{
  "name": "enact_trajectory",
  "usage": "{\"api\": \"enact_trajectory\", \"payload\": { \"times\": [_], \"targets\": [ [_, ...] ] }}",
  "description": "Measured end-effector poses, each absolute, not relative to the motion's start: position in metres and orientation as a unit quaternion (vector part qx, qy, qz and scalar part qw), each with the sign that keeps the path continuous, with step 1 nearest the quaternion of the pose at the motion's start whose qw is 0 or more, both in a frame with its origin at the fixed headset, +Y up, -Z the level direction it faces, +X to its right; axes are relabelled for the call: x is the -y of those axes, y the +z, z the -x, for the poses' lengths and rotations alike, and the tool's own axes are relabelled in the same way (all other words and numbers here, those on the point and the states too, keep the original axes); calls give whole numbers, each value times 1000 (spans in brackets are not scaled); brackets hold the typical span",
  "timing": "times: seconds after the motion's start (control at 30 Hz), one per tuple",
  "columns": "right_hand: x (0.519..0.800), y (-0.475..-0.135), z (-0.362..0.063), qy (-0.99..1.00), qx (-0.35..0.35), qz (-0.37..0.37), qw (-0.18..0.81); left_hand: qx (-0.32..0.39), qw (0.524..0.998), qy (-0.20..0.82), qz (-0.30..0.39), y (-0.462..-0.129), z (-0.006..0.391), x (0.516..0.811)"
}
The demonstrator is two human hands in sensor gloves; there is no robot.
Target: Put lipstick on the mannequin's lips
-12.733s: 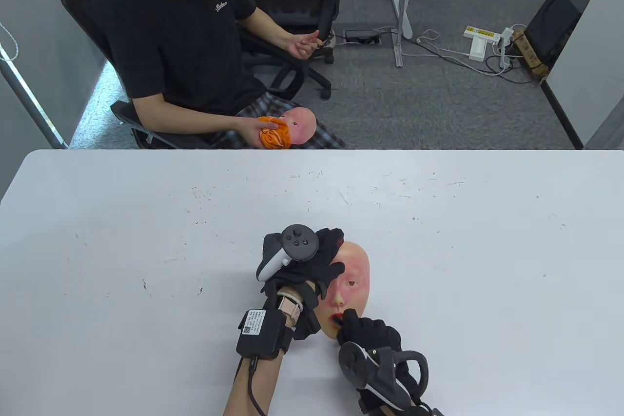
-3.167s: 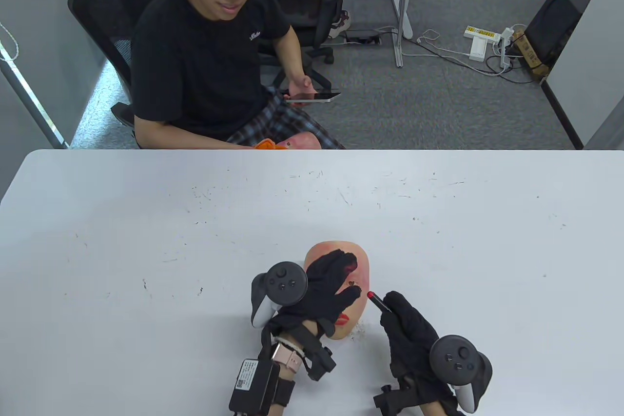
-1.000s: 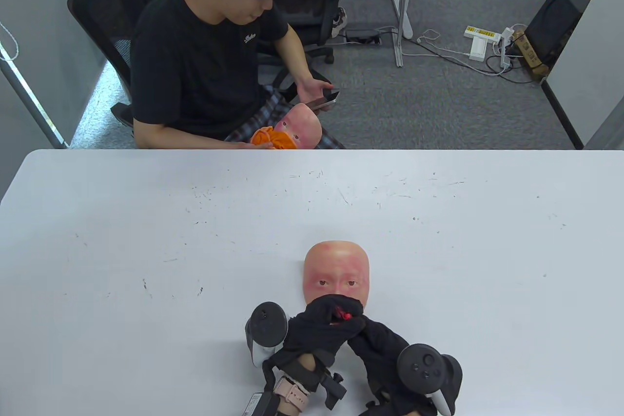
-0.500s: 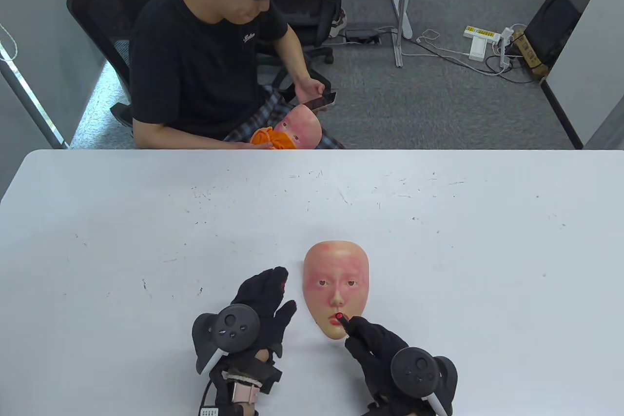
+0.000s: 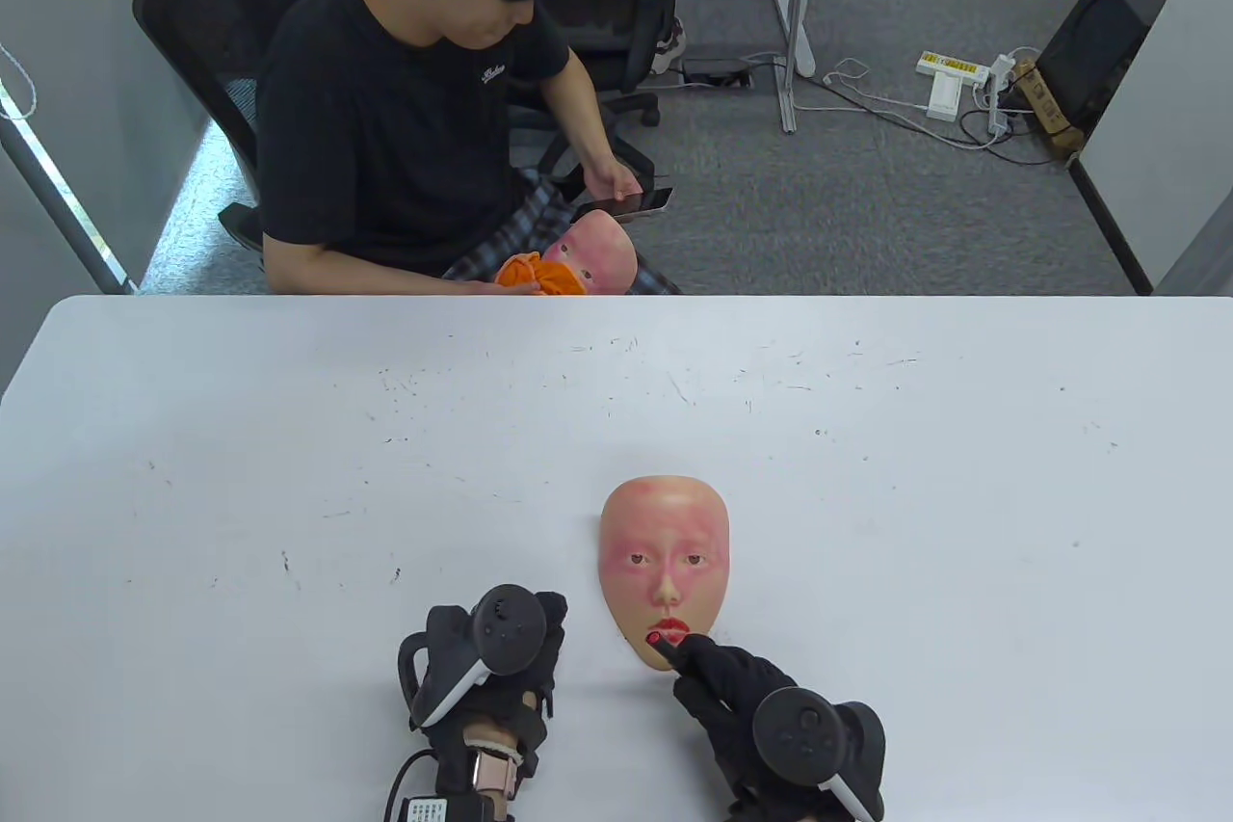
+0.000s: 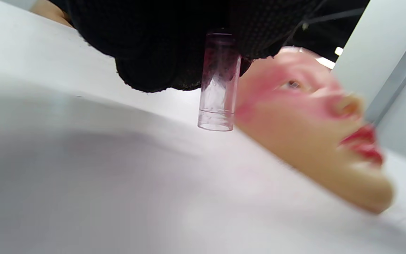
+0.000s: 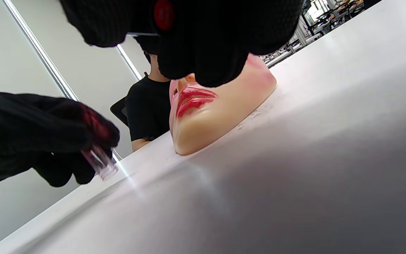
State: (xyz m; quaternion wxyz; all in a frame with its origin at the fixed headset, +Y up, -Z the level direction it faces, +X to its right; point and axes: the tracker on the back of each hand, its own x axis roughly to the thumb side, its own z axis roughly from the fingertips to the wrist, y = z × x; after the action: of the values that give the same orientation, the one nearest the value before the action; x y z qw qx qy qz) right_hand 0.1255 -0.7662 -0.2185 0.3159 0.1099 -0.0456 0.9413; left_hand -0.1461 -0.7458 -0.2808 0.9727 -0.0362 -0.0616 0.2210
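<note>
A skin-coloured mannequin face (image 5: 665, 562) lies face up on the white table (image 5: 289, 437), its lips (image 5: 668, 629) painted red. My right hand (image 5: 718, 682) grips a lipstick (image 5: 661, 642) whose red tip sits at the left corner of the lips. The red tip also shows in the right wrist view (image 7: 163, 14), above the lips (image 7: 192, 98). My left hand (image 5: 511, 658) is curled left of the face, off it, and holds the clear lipstick cap (image 6: 219, 84), which points down at the table; the cap also shows in the right wrist view (image 7: 99, 160).
A person in a black shirt (image 5: 405, 90) sits on a chair beyond the far table edge, holding a phone (image 5: 636, 203), with another mannequin face (image 5: 597, 258) and an orange cloth (image 5: 539, 273) on his lap. Cables and a power strip (image 5: 954, 70) lie on the floor.
My left hand has curled into a fist and drawn back a little toward me. My right hand has slid the lipstick tip left along the lips.
</note>
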Motion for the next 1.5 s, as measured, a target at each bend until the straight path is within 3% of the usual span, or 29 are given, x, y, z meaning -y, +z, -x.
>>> {"api": "enact_trajectory", "payload": {
  "times": [0.17, 0.47, 0.97, 1.2, 1.23, 1.4, 1.5],
  "targets": [
    [766, -220, -126, 943, 32, -110, 311, 86, 876, 474, 25, -279, 151, 749],
    [766, -220, -124, 950, 26, -111, 292, 119, 802, 580, 73, -281, 142, 758],
    [766, -220, -125, 944, 29, -115, 308, 185, 820, 534, 85, -279, 101, 756],
    [762, -232, -142, 874, -51, -134, 464, 227, 773, 585, 94, -281, 95, 743],
    [760, -232, -144, 877, -43, -120, 463, 227, 776, 582, 89, -283, 94, 741],
    [747, -229, -176, 928, 126, 5, 350, 204, 831, 516, 38, -290, 67, 718],
    [746, -232, -202, 925, 153, 59, 344, 213, 864, 455, 38, -296, 37, 708]
  ]
}}
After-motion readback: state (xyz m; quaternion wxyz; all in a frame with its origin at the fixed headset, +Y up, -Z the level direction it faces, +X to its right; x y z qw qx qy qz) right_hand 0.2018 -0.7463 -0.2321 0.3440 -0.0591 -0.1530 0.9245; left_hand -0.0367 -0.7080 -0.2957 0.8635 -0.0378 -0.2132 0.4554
